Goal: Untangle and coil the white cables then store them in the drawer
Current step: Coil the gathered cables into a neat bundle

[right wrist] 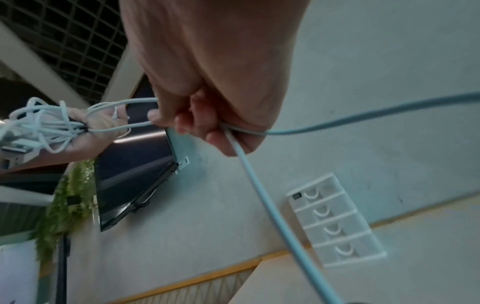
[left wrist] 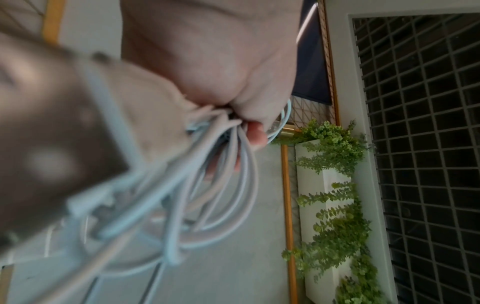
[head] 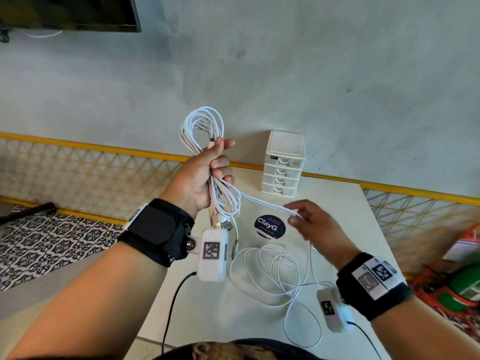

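Observation:
My left hand [head: 215,165] is raised above the white table [head: 358,219] and grips a bundle of white cable loops [head: 201,126] [left wrist: 233,185], with USB plugs [head: 223,225] hanging below the fist. From that bundle a doubled white strand [head: 262,203] runs right to my right hand [head: 298,216], which pinches it between thumb and fingers [right wrist: 197,123]. More loose white cable [head: 272,271] lies in tangled loops on the table below the right hand. A small white drawer unit [head: 284,165] [right wrist: 335,222] with several shut drawers stands at the table's back edge.
A round dark sticker [head: 270,226] lies on the table between the hands. A yellow-framed mesh rail [head: 91,162] runs behind the table along a grey wall. A dark screen [head: 70,11] hangs upper left. Black wrist-camera leads [head: 171,302] trail off the front edge.

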`<state>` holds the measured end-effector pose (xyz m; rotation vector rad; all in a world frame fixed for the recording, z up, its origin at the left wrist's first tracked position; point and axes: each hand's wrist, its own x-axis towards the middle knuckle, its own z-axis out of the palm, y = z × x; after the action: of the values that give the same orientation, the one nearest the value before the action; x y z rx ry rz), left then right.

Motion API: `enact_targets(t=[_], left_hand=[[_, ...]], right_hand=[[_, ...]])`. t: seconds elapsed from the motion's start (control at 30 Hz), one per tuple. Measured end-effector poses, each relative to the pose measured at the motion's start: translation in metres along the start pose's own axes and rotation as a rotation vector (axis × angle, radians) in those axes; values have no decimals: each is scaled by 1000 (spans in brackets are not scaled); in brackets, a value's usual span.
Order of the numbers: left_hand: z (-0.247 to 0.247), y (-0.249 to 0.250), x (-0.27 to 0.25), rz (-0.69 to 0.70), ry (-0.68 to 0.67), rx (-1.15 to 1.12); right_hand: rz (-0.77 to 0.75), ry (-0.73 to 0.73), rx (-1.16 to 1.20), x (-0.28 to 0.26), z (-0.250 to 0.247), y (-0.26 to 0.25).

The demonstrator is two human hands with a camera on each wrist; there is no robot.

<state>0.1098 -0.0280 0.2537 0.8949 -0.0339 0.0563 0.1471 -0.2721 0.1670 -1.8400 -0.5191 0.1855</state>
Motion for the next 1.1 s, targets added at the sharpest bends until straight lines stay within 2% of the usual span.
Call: enact_targets(t=[0.07,0.1,0.2,0.27,0.37,0.4,0.47,0.53,0.6,0.7,0.8,0.87,0.93,1.03,1.1], left_hand=[[4,-4,2,33,66,84],[6,-5,4,75,126,131],[12,-6,11,169,275,173],[16,-9,14,144,314,118],[21,-22,17,114,366,137],[24,-28,18,136,395,219],[29,-40,15,210,427,530],[35,-55,14,296,372,865],[41,-69,15,314,276,1002],[50,-80,16,241,146,913],[56,-84,16,109,46,837],[58,-85,17,-25,-23,645],[56,-83,18,-97,-112,482],[49,-80,21,-59,-221,555],[43,-75,24,0,-228,612]], right_hand=[[-78,10,-142,-3,-9,-4],[-134,-46,-269,-7,-10,-8],[-293,-370,-654,-27,-2,-16],[-257,-485,-689,-33,5,-18],[-272,-520,-823,-30,4,-20],[-280,-526,-937,-30,3,-23],[-312,-510,-1142,-31,2,-36],[-381,-452,-1079,-32,2,-54],[-474,-413,-912,-26,-3,-75],[-499,-284,-717,-7,-16,-98],[-366,-84,-553,6,-25,-109],[-268,-9,-476,12,-28,-110],[-195,69,-476,18,-29,-106],[-167,143,-551,26,-28,-96],[-147,66,-436,30,-29,-90]])
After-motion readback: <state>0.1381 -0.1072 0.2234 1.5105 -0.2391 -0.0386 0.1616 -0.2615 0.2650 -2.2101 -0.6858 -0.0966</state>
